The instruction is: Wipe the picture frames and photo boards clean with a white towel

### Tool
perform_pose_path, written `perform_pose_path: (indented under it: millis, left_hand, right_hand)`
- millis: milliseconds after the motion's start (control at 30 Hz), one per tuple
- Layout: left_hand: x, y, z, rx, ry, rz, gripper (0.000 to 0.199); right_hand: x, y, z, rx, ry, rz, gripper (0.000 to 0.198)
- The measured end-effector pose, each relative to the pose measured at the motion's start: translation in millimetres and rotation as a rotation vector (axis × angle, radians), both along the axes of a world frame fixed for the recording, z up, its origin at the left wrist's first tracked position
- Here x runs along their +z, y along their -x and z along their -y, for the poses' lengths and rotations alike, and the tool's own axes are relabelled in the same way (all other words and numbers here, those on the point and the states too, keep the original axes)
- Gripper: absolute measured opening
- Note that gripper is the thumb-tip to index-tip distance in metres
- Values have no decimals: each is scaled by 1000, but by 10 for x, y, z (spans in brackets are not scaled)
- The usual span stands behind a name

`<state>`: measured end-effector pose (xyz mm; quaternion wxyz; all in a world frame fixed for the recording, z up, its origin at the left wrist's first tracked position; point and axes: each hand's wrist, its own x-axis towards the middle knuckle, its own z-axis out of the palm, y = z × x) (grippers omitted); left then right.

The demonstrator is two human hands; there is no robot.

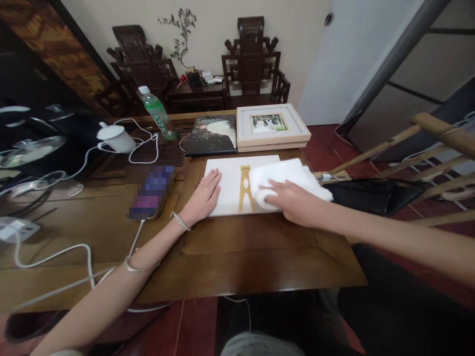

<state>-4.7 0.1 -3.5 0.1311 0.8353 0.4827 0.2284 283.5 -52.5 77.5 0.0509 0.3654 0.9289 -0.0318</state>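
Note:
A flat white panel (pixel 227 195) lies on the wooden table. A gold, clothespin-shaped piece with a small animal-like head (pixel 243 174) is on its middle. My left hand (pixel 205 197) rests flat on the panel's left edge, fingers stretched out, and holds nothing. My right hand (pixel 297 202) is on a bunched white towel (pixel 282 173), with its fingers bent into the cloth. The towel covers the panel's right part, reaches past its right edge and lies against the gold piece. Part of the right hand's grip is hidden by the cloth.
Beyond the panel lie a dark picture (pixel 211 136) and a framed photo (pixel 270 123). A plastic bottle (pixel 158 113), a lidded white cup (pixel 117 137), a blurred phone (pixel 150 193) and white cables (pixel 87 247) are at left. A black bag (pixel 374 195) sits at right beside a wooden chair (pixel 441 136).

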Motion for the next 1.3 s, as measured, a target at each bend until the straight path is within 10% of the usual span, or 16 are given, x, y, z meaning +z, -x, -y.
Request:
perform_pose_path:
  millis: [300, 800, 1300]
  left_hand:
    - [-35, 23, -61, 5, -9, 49, 55]
    - [-6, -5, -30, 19, 5, 33, 56]
    - [-15, 17, -44, 9, 3, 48, 53]
  right_hand:
    - [-6, 42, -780, -133, -33, 33, 50]
    - [29, -26, 556, -1, 117, -25, 63]
    - [-13, 40, -744, -133, -19, 0, 52]
